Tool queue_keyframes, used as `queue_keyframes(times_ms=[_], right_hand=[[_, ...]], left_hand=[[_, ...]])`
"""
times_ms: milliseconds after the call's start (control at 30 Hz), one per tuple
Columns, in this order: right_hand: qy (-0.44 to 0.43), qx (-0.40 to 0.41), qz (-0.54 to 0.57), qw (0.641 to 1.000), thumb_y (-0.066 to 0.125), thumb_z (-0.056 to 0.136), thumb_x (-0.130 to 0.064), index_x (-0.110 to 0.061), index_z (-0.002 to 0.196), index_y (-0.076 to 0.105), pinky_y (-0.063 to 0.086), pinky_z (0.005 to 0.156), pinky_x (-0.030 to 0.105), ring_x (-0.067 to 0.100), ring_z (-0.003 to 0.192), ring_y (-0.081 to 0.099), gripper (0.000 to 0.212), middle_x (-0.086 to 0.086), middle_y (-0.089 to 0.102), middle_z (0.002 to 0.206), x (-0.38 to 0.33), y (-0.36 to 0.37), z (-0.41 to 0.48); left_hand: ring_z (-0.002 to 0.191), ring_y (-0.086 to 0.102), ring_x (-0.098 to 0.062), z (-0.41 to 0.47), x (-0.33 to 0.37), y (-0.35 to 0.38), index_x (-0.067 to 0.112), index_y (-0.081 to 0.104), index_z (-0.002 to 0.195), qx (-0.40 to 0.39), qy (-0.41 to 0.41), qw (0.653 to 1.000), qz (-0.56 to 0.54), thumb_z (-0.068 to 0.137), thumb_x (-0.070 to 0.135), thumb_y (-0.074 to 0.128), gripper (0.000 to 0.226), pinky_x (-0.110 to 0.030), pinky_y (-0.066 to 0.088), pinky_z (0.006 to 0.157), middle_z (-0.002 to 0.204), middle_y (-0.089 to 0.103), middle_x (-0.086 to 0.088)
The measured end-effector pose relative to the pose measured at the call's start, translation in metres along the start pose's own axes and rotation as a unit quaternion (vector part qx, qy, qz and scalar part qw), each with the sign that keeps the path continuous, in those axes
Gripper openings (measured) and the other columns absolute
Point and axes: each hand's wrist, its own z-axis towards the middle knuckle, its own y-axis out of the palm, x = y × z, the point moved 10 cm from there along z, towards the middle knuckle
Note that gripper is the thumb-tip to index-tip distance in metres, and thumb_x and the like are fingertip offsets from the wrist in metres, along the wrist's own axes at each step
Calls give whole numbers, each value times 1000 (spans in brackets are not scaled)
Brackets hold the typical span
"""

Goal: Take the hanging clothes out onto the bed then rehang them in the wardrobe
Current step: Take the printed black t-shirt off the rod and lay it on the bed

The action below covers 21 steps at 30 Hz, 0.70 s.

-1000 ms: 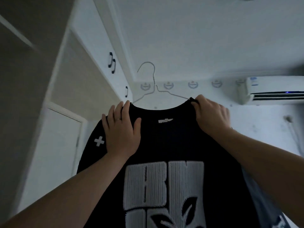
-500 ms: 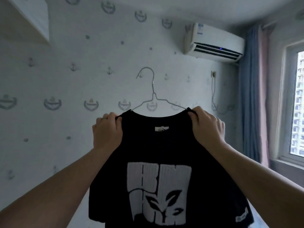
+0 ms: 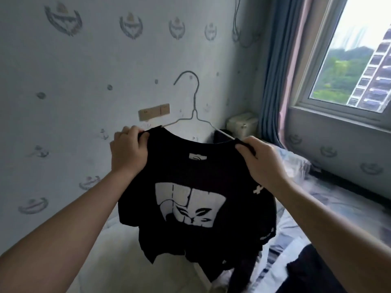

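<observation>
Each grip, left hand (image 3: 129, 153) and right hand (image 3: 260, 163), pinches a shoulder of the black T-shirt (image 3: 190, 176), so the wire hanger (image 3: 193, 102) may slip out.

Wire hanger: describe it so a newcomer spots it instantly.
Find the patterned wall left of the window, then the black T-shirt held up before it. The wire hanger rises from its collar: a thin grey wire hook, just right of the flat beige switch plate.
</observation>
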Motion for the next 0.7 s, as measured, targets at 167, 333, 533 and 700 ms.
queue_keyframes(times_ms=[167, 333, 533, 700], right_hand=[[94, -64, 38, 993, 64, 91, -31, -40, 80, 62, 39, 58, 7, -4, 69, 59, 15, -24, 64, 73, 58, 53, -22], [151, -68, 57, 985, 67, 90, -25, -45, 76, 60, 40, 61, 6, -5, 72, 59, 25, -26, 63, 79, 107, 74, -31], [234, -74, 86, 966, 67, 91, -26, -47, 79, 64, 40, 58, 9, -1, 59, 54, 24, -22, 62, 71, 186, 89, -34], [261, -88, 75, 958, 65, 93, -21, -42, 82, 61, 38, 57, 11, -2, 57, 51, 24, -21, 61, 66, 247, 92, -16]], left_hand=[[98, 53, -41, 8, -21, 84, 8, 64, 102, -69, 36, 997, -2, 100, 27, 52, 22, -47, 41, 84, 98, 60, -16], [101, 53, -43, 15, -20, 157, 7, 65, 103, -111, 40, 993, -6, 100, 26, 53, 23, -48, 41, 86, 102, 61, -18], [110, 50, -41, 26, -4, 258, 11, 65, 106, -163, 48, 985, -9, 101, 29, 52, 23, -49, 36, 95, 113, 62, -16], [111, 50, -38, 44, 19, 340, 14, 64, 107, -205, 63, 977, 2, 101, 31, 50, 23, -47, 34, 94, 117, 61, -13]])
